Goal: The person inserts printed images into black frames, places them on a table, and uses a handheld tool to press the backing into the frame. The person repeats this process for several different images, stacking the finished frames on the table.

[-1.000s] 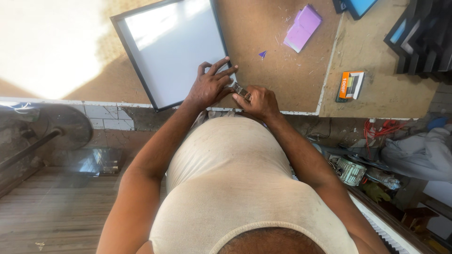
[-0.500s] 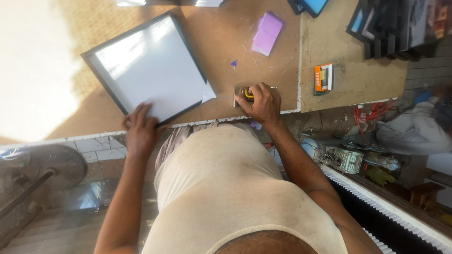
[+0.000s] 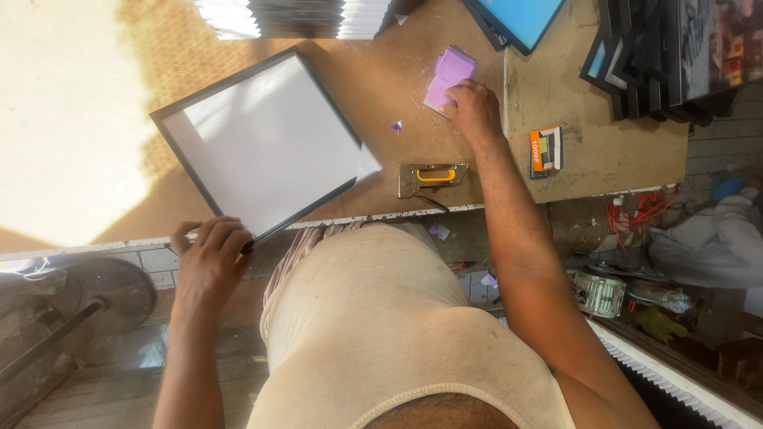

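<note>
gripping black frame, purple pad

- Left hand: grips near corner of black picture frame at surface edge.
- Right hand: rests on purple pad.
- Staple gun: lies between the hands.

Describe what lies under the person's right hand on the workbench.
The right hand rests on a stack of purple sheets lying on the brown workbench. The sheets' near corner is covered by the hand.
</note>
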